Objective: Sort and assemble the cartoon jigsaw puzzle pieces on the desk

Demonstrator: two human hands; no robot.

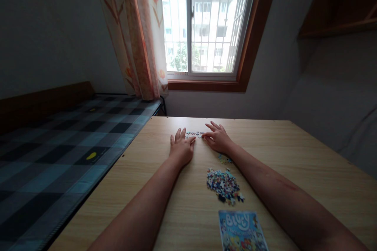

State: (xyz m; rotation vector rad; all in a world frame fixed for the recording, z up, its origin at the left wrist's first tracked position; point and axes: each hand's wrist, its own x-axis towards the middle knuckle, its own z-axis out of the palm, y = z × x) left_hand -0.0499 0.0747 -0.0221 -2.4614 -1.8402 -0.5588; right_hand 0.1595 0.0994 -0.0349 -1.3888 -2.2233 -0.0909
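A thin strip of joined jigsaw pieces (194,133) lies near the far edge of the table, between my two hands. My left hand (182,150) rests at its left end, fingers spread, thumb side against the lower edge of the strip. At the right end, my right hand (218,139) brings its thumb and forefinger together at a small puzzle piece, its other fingers raised and apart. Some yellowish loose pieces (224,159) lie just below my right wrist, partly covered by it. Nearer to me is a heap of mixed puzzle pieces (223,184).
A blue "Bluey" picture sheet or box (243,230) lies at the near edge of view. The wooden table (141,192) stands beside a bed with a checked cover (73,164). Beyond are a floral curtain (132,31) and a barred window (212,27); a shelf (338,27) hangs at upper right.
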